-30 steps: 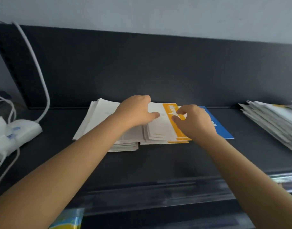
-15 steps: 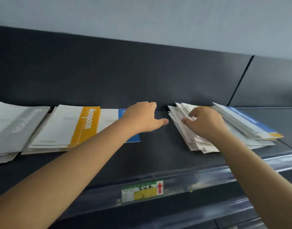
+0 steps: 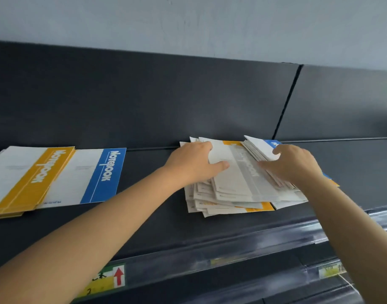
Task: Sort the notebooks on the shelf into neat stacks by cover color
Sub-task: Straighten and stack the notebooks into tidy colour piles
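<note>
A messy mixed pile of notebooks (image 3: 223,207) lies on the dark shelf (image 3: 148,227), right of centre. Its top one is a grey-band notebook (image 3: 238,178). My left hand (image 3: 192,163) grips that notebook's left edge, thumb flat on the cover. My right hand (image 3: 295,165) holds the tilted upper notebooks (image 3: 258,148) at the pile's right side, one with a blue band. At the left lie a neat yellow-band stack (image 3: 32,181) and a blue-band notebook (image 3: 102,174) beside it.
A dark back panel (image 3: 166,102) rises behind the shelf, with a seam at the right. A clear price rail (image 3: 232,255) runs along the front edge, carrying a label with a red arrow (image 3: 107,279). Bare shelf shows between the sorted stacks and the pile.
My view and both hands shifted right from the sorted stacks to the messy pile. The left hand now grips the top grey notebook and the right hand holds the upper notebooks.
</note>
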A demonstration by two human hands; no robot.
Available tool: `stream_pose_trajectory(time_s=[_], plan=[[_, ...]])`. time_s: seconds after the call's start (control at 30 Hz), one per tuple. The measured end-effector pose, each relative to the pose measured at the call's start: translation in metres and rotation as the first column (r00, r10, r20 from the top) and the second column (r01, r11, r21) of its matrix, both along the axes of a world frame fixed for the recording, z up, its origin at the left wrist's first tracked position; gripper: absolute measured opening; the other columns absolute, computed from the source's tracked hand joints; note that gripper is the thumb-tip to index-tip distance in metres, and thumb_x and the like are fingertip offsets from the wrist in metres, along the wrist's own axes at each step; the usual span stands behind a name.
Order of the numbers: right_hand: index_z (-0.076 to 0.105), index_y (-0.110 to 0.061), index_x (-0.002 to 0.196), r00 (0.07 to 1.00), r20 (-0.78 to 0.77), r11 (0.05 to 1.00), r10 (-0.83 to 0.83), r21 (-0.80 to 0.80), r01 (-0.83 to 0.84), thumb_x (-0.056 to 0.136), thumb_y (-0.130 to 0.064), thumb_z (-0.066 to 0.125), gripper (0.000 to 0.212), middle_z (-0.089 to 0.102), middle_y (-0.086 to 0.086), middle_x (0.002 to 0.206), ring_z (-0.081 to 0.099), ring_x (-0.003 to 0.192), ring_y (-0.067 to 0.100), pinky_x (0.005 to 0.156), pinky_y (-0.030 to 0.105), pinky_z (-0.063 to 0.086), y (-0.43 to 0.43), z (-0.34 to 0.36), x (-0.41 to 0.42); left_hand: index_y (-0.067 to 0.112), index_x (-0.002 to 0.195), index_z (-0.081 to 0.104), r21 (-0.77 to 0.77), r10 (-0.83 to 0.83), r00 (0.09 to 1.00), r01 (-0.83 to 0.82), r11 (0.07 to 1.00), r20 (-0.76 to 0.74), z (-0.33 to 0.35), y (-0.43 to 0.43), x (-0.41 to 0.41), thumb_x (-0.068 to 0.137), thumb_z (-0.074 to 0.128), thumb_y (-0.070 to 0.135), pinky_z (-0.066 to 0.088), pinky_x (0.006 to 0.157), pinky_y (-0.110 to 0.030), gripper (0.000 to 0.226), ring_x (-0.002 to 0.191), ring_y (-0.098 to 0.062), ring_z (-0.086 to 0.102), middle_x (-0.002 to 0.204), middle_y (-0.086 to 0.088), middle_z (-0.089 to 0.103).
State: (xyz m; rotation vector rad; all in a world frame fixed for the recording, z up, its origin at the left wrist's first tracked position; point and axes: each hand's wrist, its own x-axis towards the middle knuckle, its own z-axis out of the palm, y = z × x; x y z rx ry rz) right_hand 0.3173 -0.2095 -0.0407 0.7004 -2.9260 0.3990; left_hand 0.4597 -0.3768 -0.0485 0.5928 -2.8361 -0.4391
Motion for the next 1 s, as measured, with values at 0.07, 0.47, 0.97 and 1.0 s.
stream_pose_trajectory(time_s=[0.07, 0.47, 0.97, 1.0], plan=[[0.055, -0.005, 0.1, 0.995, 0.088, 0.998, -0.039, 0.041, 0.036, 0.084, -0.055, 0.058, 0.053, 0.06, 0.006, 0.095, 0.057, 0.093, 0.027, 0.072, 0.034, 0.043, 0.013, 0.004, -0.026, 0.019, 0.138, 0.047, 0.029, 0.0, 1.0, 0.0, 1.0, -0.03, 0.001, 0.007, -0.008, 0.089, 0.048, 0.066, 0.046, 0.096, -0.036, 0.068, 0.123, -0.015, 0.05, 0.139, 0.006, 0.051], [0.053, -0.009, 0.098, 0.897, 0.431, 0.995, -0.099, 0.071, 0.076, 0.071, -0.067, 0.066, 0.065, 0.057, 0.004, 0.082, 0.052, 0.069, 0.018, 0.073, 0.033, 0.036, 0.049, -0.011, -0.12, 0.017, 0.13, 0.052, 0.124, 0.018, 1.0, -0.017, 0.992, -0.003, 0.001, 0.066, -0.088, 0.088, 0.058, 0.058, 0.048, 0.096, -0.039, 0.058, 0.116, -0.018, 0.055, 0.131, 0.003, 0.057], [0.05, -0.016, 0.12, 0.814, 0.58, 1.0, -0.01, -0.008, 0.018, 0.062, -0.07, 0.07, 0.082, 0.058, 0.005, 0.113, 0.058, 0.102, 0.026, 0.096, 0.037, 0.044, 0.036, -0.013, -0.139, 0.011, 0.123, 0.058, 0.983, 0.348, 0.938, -0.056, 0.175, -0.008, 0.002, 0.079, -0.142, 0.081, 0.075, 0.008, 0.056, 0.055, -0.026, 0.045, 0.076, -0.018, 0.067, 0.104, -0.007, 0.069], [0.05, -0.017, 0.123, 0.806, 0.591, 1.0, -0.007, -0.016, 0.02, 0.061, -0.072, 0.07, 0.085, 0.057, 0.005, 0.119, 0.057, 0.106, 0.027, 0.099, 0.039, 0.043, 0.039, -0.009, -0.138, 0.01, 0.12, 0.059, 0.986, 0.346, 0.938, -0.053, 0.155, -0.004, 0.002, 0.081, -0.144, 0.081, 0.074, 0.008, 0.054, 0.052, -0.024, 0.041, 0.072, -0.017, 0.065, 0.101, -0.007, 0.068]])
